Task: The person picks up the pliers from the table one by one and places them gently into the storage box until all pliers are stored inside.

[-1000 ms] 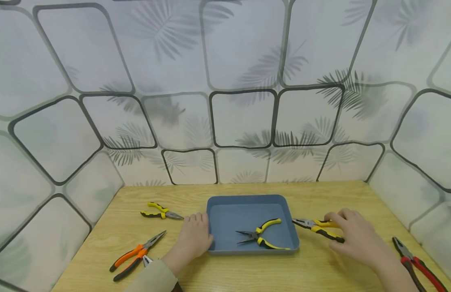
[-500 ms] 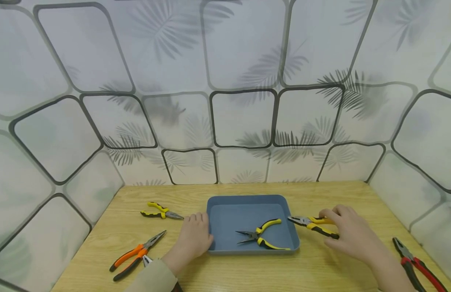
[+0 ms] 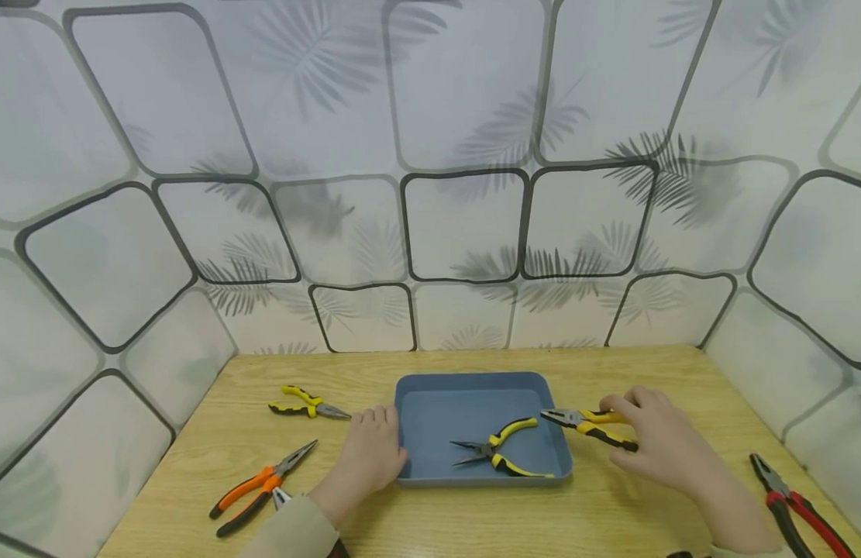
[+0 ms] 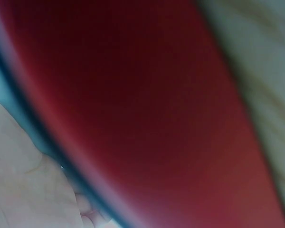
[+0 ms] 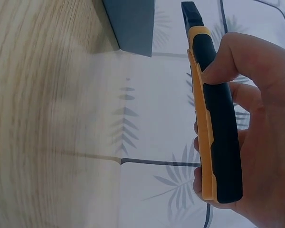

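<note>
My left hand (image 3: 373,448) holds the left wall of the blue-grey tray (image 3: 472,381), its thumb overlapping the rim. In the left wrist view, part of its palm (image 4: 23,175) shows behind a large blurred red shape (image 4: 147,114). My right hand (image 3: 656,434) grips combination pliers (image 3: 594,426) by their yellow-and-black handles, thumb on one handle. Their metal nose points left and overlaps the tray's right rim. In the right wrist view the pliers (image 5: 216,123) are held above the wooden table. Inside the tray lie long-nose pliers (image 3: 491,449) with spread yellow-and-black handles.
Small yellow-and-black pliers (image 3: 308,404) lie left of the tray. Orange-and-black long-nose pliers (image 3: 263,488) are nearer me, with another metal nose (image 3: 280,497) beside them, partly hidden by my sleeve. Red-and-black pliers (image 3: 786,496) lie at the far right. A patterned wall (image 3: 465,225) surrounds the table.
My right hand has moved left with the combination pliers, bringing their nose from just outside the tray's right wall to over its rim. My left hand and the tray stay put.
</note>
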The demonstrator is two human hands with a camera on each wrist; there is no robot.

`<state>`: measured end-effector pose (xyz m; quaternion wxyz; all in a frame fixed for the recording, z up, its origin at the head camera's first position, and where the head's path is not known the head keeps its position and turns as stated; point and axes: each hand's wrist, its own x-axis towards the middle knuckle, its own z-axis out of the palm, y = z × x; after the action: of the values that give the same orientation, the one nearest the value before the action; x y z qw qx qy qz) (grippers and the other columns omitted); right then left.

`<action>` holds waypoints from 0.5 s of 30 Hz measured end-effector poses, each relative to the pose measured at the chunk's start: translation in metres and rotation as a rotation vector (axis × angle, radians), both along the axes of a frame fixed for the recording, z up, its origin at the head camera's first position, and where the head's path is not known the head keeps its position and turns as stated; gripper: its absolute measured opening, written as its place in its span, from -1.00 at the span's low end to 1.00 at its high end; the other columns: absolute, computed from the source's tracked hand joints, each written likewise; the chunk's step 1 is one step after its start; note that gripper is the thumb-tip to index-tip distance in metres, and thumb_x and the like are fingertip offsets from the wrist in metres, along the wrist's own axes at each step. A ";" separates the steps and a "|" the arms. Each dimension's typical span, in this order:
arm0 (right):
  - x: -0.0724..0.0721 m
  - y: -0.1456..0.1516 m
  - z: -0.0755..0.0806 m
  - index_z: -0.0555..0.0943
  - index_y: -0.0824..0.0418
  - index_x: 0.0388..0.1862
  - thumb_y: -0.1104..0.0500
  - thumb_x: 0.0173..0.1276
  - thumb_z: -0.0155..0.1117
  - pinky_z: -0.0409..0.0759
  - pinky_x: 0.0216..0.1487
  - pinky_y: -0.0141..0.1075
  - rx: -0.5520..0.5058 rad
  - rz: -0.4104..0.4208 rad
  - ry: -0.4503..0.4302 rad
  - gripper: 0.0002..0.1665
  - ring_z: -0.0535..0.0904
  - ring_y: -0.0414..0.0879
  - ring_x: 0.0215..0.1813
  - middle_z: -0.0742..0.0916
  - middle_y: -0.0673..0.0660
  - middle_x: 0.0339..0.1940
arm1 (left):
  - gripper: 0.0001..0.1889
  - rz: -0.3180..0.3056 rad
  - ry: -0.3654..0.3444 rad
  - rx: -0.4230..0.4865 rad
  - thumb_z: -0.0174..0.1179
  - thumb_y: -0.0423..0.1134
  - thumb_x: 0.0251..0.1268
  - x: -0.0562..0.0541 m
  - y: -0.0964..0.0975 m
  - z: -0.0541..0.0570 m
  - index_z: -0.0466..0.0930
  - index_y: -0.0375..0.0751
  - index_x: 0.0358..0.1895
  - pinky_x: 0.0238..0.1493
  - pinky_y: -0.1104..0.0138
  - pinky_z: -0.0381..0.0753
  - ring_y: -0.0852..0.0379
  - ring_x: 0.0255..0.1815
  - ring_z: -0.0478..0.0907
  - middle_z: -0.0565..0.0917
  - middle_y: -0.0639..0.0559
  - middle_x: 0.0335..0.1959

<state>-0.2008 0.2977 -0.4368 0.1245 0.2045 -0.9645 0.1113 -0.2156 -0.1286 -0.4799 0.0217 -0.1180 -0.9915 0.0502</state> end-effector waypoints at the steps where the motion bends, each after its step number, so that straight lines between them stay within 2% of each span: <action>1: 0.000 -0.001 0.000 0.68 -0.04 0.11 0.06 0.06 0.63 0.28 -0.28 -0.23 -0.002 0.003 -0.001 -0.43 0.36 -0.12 -0.21 0.55 -0.02 -0.21 | -0.47 0.001 -0.003 0.001 0.22 0.07 0.43 0.000 0.000 0.000 0.49 -0.37 0.13 0.21 -0.02 0.61 -0.15 0.03 0.63 0.64 -0.25 -0.04; 9: -0.004 -0.007 0.003 0.69 -0.01 0.11 0.06 0.03 0.64 0.35 -0.26 -0.21 -0.022 0.020 0.004 -0.41 0.39 -0.13 -0.19 0.56 -0.03 -0.21 | -0.49 0.007 -0.014 0.006 0.22 0.06 0.43 0.001 0.001 0.003 0.48 -0.35 0.10 0.19 -0.01 0.61 -0.15 0.01 0.63 0.63 -0.24 -0.07; 15: -0.009 -0.013 0.004 0.69 -0.02 0.12 0.07 0.02 0.62 0.35 -0.24 -0.20 -0.013 0.028 0.005 -0.40 0.38 -0.13 -0.19 0.55 -0.05 -0.22 | -0.46 0.013 -0.022 0.001 0.23 0.08 0.44 0.000 0.001 0.004 0.48 -0.36 0.14 0.23 -0.02 0.61 -0.16 0.06 0.64 0.64 -0.25 -0.01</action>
<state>-0.2097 0.2851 -0.4331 0.1269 0.2175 -0.9605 0.1188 -0.2157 -0.1273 -0.4762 0.0103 -0.1121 -0.9925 0.0485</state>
